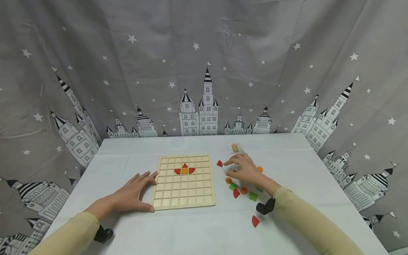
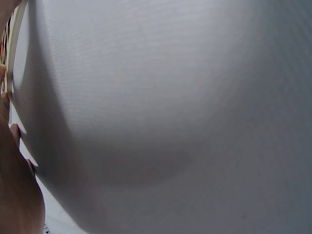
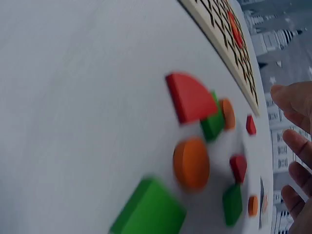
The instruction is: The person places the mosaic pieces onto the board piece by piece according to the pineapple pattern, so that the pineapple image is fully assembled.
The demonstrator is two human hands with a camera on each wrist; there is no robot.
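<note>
A wooden grid board (image 1: 184, 193) lies on the white table, with a red and orange figure (image 1: 184, 170) set in its upper rows. My left hand (image 1: 142, 190) rests flat against the board's left edge, fingers straight; in the left wrist view only its fingers (image 2: 13, 190) show. My right hand (image 1: 233, 169) hovers over loose pieces with its fingers (image 3: 295, 142) spread and nothing held. Around it lie a red quarter-circle (image 1: 219, 163), orange discs (image 1: 228, 180), green squares (image 1: 253, 196) and another red quarter (image 1: 236, 193). The right wrist view shows a red quarter (image 3: 190, 97), an orange disc (image 3: 191, 162) and a green square (image 3: 148, 209).
A small pattern card (image 1: 235, 147) lies beyond the right hand. One red quarter (image 1: 255, 221) sits apart near the right forearm. An orange disc (image 1: 260, 169) lies right of the hand. A grey castle-print curtain (image 1: 204, 71) hangs behind the table.
</note>
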